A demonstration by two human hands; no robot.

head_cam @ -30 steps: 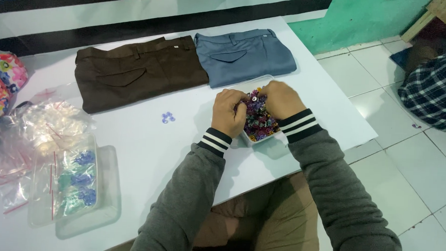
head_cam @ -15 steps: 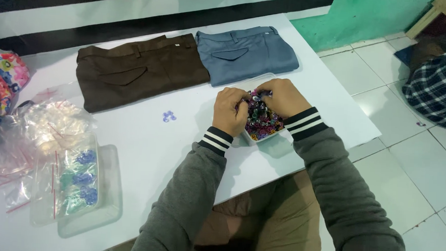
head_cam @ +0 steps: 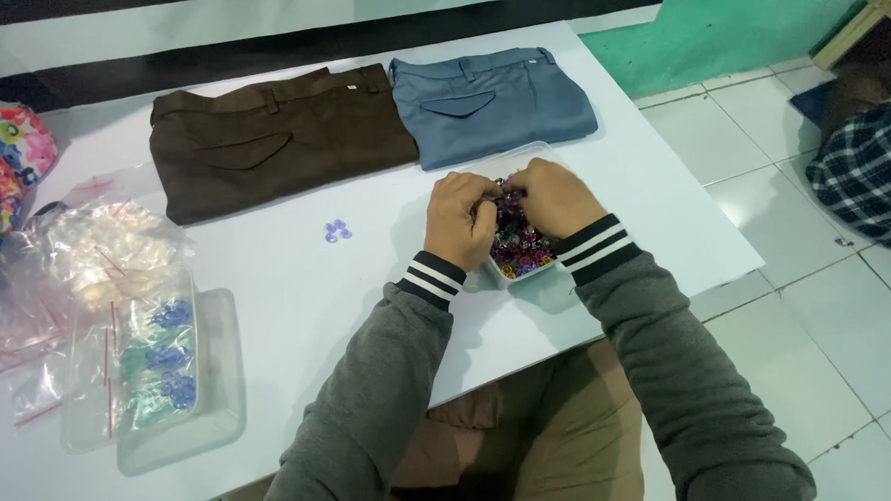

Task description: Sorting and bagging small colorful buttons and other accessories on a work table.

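In the head view, both hands are sunk into a small clear plastic tray heaped with tiny multicoloured beads (head_cam: 517, 246), which sits on the white table (head_cam: 629, 178) just in front of the folded blue-grey trousers (head_cam: 492, 102). The left hand (head_cam: 460, 219) has its fingers curled down into the beads, knuckles up, fingertips buried and hidden, so I cannot tell whether they pinch anything. The right hand (head_cam: 558, 197) bends the same way from the other side, fingers bunched and tucked toward the left hand's, the two nearly touching over the heap; its grip is likewise hidden. Both wrists slant inward, in grey sleeves with black-and-white striped cuffs, the forearms meeting in a V over the table edge.

Left of the tray lies a small cluster of pale blue beads (head_cam: 337, 230), apart from the hands. Folded brown trousers (head_cam: 270, 138) lie beside the blue-grey pair. Farther left are crumpled clear plastic bags (head_cam: 95, 255) and a clear rectangular plastic box holding bagged blue pieces (head_cam: 160, 368).
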